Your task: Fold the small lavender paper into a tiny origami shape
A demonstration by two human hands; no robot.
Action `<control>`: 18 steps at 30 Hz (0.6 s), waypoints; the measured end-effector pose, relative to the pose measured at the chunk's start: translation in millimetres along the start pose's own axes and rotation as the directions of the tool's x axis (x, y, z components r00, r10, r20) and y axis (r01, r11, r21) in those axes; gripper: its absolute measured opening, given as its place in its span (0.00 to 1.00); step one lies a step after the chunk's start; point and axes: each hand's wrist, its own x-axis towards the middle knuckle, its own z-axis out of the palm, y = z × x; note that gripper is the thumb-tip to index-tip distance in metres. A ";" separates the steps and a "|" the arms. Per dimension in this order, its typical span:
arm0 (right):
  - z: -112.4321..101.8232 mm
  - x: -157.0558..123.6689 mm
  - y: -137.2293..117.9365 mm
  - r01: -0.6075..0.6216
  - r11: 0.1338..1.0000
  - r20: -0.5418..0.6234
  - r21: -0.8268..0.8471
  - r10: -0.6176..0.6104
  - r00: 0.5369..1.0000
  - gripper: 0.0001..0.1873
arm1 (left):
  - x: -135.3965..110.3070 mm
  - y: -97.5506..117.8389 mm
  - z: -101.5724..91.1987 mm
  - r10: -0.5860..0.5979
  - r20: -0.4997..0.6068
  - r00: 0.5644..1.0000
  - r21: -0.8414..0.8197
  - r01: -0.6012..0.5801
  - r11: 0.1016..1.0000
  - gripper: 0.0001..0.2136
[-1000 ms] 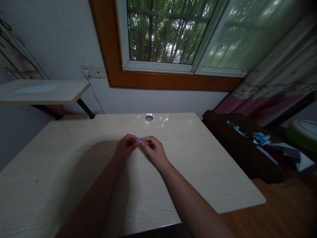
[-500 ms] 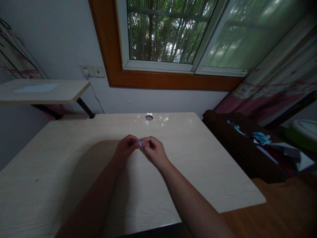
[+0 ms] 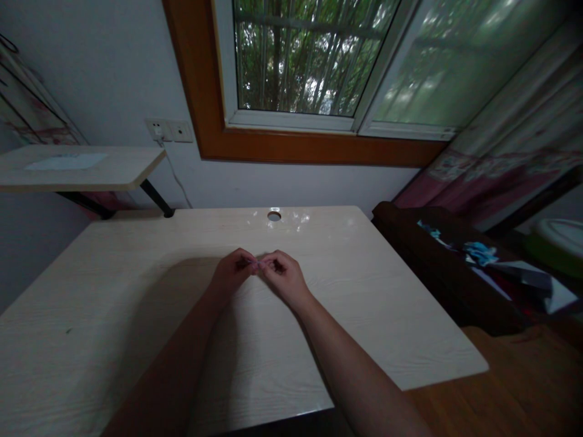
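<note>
Over the middle of a pale wooden desk (image 3: pixel 136 315), my left hand (image 3: pixel 231 272) and my right hand (image 3: pixel 285 278) meet fingertip to fingertip. Both pinch a tiny pale, bluish-white scrap (image 3: pixel 256 263) between thumbs and fingers. It looks like a small piece of paper, mostly hidden by the fingers. Both hands rest close to the desk surface.
A round cable hole (image 3: pixel 274 215) sits near the desk's far edge. A small raised shelf (image 3: pixel 91 170) stands at the left by a wall socket (image 3: pixel 169 130). A dark bench with clutter (image 3: pixel 483 267) lies at the right, below a curtain. A window is ahead.
The fingertips have closed in on each other, so less of the pale scrap shows between them. The hands have stayed in the same spot.
</note>
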 end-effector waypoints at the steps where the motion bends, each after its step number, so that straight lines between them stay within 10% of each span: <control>1: -0.4 0.2 0.7 0.008 1.000 -0.008 -0.018 -0.008 1.000 0.06 | -0.3 0.9 -0.1 -0.007 0.002 1.000 -0.011 0.007 1.000 0.09; 18: -5.2 3.3 4.2 0.054 0.994 -0.032 -0.098 -0.057 0.998 0.04 | 2.0 -5.5 -2.6 -0.081 -0.024 0.996 -0.058 0.079 0.995 0.12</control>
